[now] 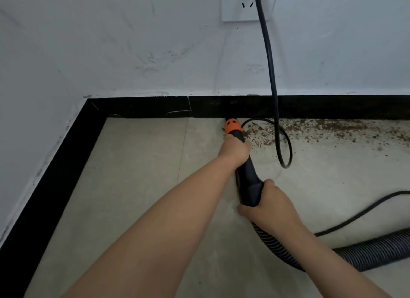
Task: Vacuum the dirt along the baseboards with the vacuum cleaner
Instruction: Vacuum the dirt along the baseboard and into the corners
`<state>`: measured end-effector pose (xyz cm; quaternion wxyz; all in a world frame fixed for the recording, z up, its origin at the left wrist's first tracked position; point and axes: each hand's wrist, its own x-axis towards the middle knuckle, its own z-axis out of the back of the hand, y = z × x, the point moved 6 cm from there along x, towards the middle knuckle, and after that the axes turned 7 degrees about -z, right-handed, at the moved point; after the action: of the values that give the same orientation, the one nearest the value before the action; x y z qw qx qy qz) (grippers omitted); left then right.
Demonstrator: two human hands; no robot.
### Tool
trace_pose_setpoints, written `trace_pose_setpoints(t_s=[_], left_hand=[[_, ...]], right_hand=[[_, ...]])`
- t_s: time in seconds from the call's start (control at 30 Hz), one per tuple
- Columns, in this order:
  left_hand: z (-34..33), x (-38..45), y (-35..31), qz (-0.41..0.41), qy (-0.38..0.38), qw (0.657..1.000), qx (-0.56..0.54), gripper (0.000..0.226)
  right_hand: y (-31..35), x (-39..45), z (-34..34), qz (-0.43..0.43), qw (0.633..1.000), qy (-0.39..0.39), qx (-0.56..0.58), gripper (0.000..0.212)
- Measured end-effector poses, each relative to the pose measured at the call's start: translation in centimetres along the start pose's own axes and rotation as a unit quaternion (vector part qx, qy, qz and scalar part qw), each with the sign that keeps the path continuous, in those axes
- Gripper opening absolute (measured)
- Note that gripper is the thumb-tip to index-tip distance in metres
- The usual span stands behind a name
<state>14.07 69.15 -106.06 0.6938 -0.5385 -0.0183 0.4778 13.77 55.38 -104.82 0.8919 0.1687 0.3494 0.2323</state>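
Note:
The vacuum's black wand ends in an orange nozzle that sits on the floor against the black baseboard of the far wall. My left hand grips the wand just behind the nozzle. My right hand grips its rear end, where the ribbed grey hose joins. Brown dirt lies scattered along the baseboard to the right of the nozzle. The floor tiles to the left of the nozzle look clean.
A black power cord hangs from a white wall socket and loops on the floor right of the nozzle, over the dirt. Another length of cord runs off right. A second baseboard lines the left wall, meeting the first in a corner.

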Motion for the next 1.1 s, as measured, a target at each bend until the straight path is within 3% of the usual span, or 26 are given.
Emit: trace_pose_setpoints(t_s=[0.37,0.87,1.1], left_hand=[[7.4,0.4,4.3,0.046,-0.088,0.995,-0.013,0.056],[12.8,-0.1,8.0,0.073,-0.136,0.987,-0.044,0.052],[16.1,-3.9,11.2,0.106,-0.221,0.963,-0.112,0.052]], right_hand=[[5.6,0.4,-3.8,0.075,0.996,0.042,-0.038,0.049],[9.9,0.3,-7.3,0.145,0.983,0.074,-0.079,0.050],[11.8,-1.2,-9.3,0.200,0.964,0.136,-0.111,0.049]])
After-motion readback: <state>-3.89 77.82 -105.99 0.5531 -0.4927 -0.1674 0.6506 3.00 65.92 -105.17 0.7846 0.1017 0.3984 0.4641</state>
